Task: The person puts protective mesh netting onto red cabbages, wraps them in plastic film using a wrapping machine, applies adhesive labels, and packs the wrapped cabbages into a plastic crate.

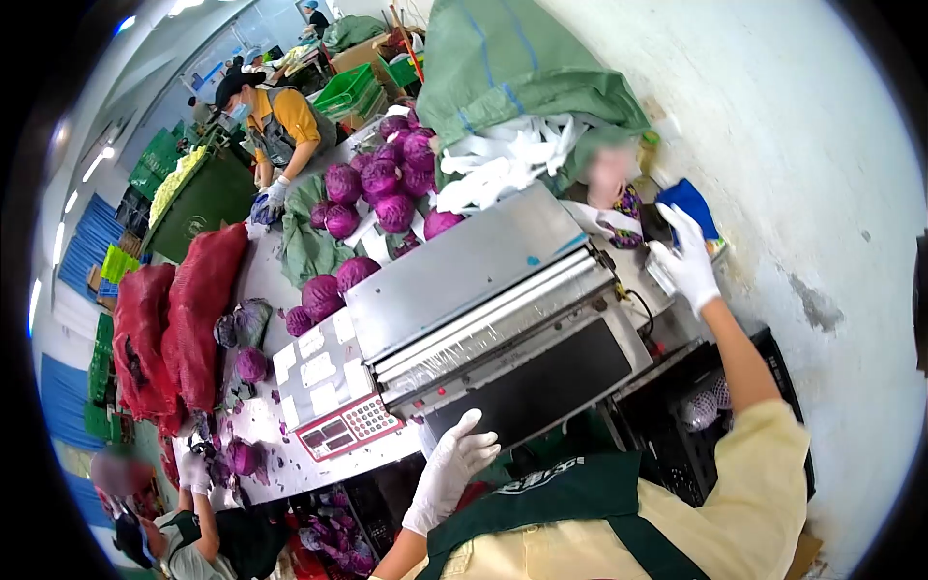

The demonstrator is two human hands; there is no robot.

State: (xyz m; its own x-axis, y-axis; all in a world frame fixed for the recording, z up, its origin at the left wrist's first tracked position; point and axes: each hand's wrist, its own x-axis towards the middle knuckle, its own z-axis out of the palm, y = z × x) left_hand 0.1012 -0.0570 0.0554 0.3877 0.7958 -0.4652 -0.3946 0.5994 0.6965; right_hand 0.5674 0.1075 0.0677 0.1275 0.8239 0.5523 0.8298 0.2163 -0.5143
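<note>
Since the wrapping machine [464, 275] stands close in front, presumably for easy reach, its dark plate [541, 377] lies just beyond the empty, loosely open fingers of the left hand [450, 476]. Farther off, the right hand [688, 261] has fingers spread beside the machine's right end, any contact unclear; purple cabbages [380, 177] heap behind.
</note>
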